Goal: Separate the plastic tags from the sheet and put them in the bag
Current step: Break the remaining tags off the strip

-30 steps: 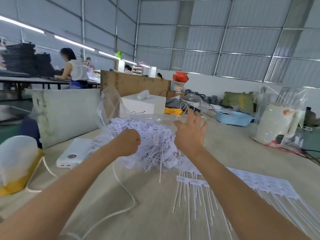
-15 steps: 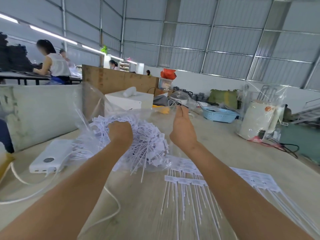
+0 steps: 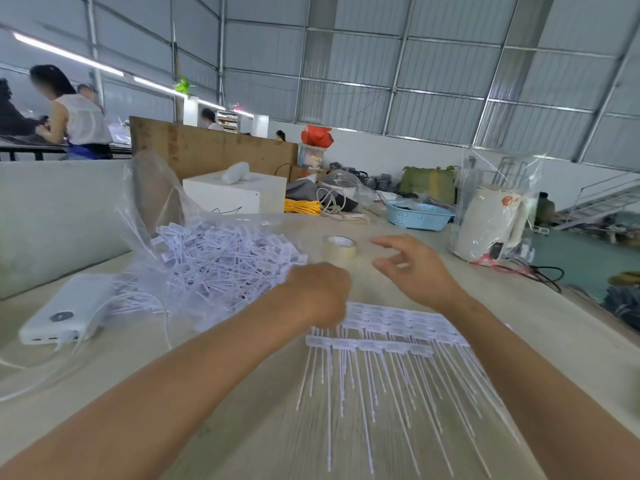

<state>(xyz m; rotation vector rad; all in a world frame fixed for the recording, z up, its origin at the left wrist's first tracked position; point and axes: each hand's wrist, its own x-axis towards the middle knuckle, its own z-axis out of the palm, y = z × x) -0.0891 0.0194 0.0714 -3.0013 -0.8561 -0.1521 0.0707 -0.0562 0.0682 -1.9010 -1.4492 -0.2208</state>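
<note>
White power bank (image 3: 65, 315) on my tabletop (image 3: 540, 327), far left. Next, clear plastic bag (image 3: 156, 188) lying open, holding a heap of loose white plastic tags (image 3: 221, 261). My left hand (image 3: 320, 292), fingers curled under, above the near edge of the flat white tag sheet (image 3: 388, 327); whether that grip holds anything, I cannot tell. Right hand (image 3: 414, 268) hovers, fingers loosely spread, empty. Tape roll (image 3: 340, 249) behind. Blue perforated basket (image 3: 417, 216) far right, contents unclear.
</note>
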